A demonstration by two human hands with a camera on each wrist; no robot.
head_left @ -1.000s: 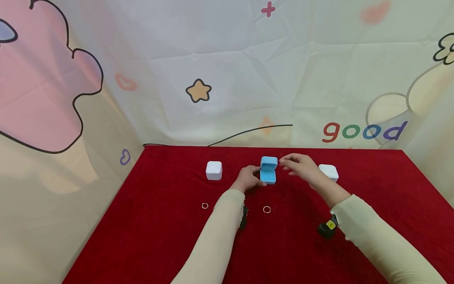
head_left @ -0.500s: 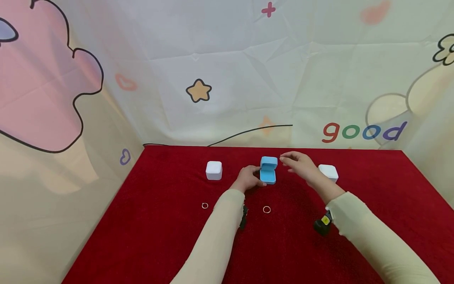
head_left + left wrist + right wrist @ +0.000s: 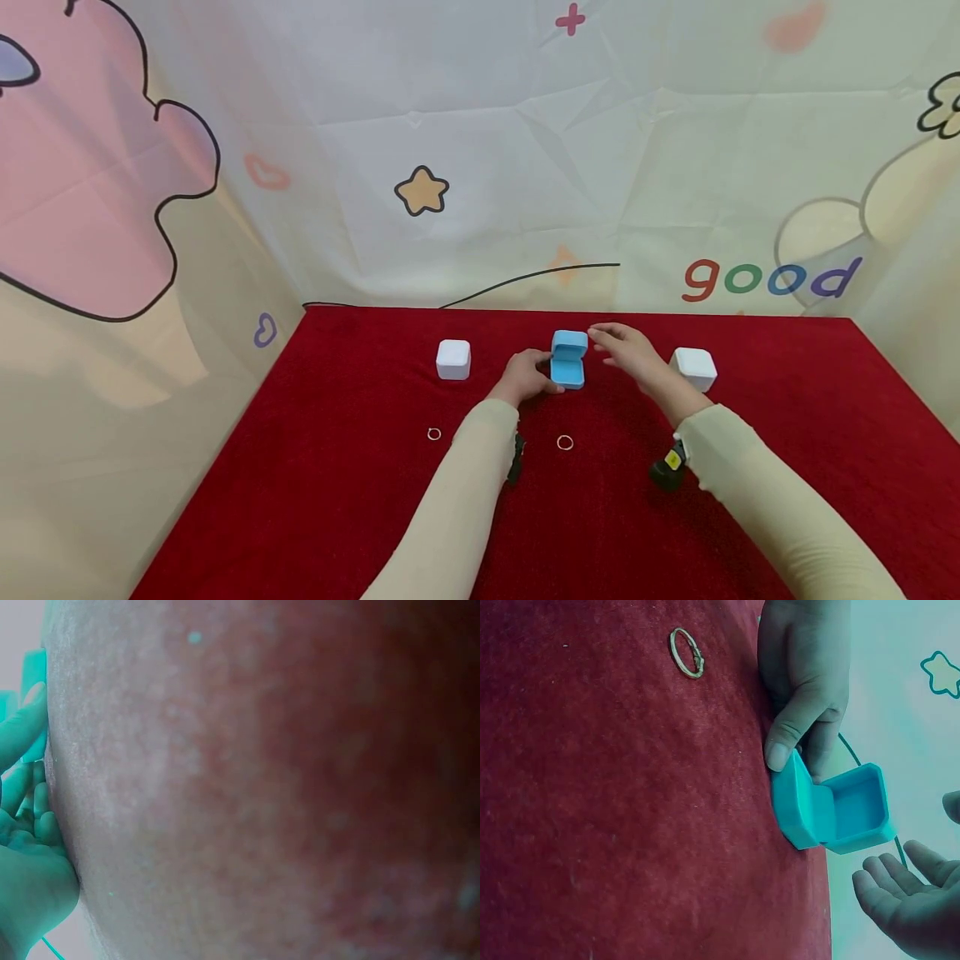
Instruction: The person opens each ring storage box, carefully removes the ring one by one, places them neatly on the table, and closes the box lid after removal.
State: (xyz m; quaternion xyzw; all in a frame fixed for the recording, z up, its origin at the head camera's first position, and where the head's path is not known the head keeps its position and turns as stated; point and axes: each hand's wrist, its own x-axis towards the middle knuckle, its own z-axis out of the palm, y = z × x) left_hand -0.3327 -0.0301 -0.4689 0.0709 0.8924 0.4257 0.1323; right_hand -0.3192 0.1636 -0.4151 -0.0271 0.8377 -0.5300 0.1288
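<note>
A small light-blue ring box (image 3: 567,372) stands on the red cloth with its lid raised; its inside looks bare in the right wrist view. My left hand (image 3: 521,379) grips the box's base from the left, thumb at the front and fingers behind. To the right of the raised lid, my right hand (image 3: 628,352) hovers with fingers loosely bent and nothing in them. The right wrist view shows a narrow gap between those fingers and the lid (image 3: 860,806). Blurred red cloth fills most of the left wrist view, with the left hand (image 3: 30,877) at its edge.
One white box (image 3: 453,360) stands to the left, another white box (image 3: 693,369) to the right behind the right forearm. Two rings lie nearer on the cloth: a ring (image 3: 434,434) left of the left forearm and a larger ring (image 3: 565,442) between the arms. A printed curtain (image 3: 495,167) hangs behind.
My right forearm has swung leftward, and the right hand has shifted slightly, uncovering more of the right white box. The left hand and blue ring box have stayed put.
</note>
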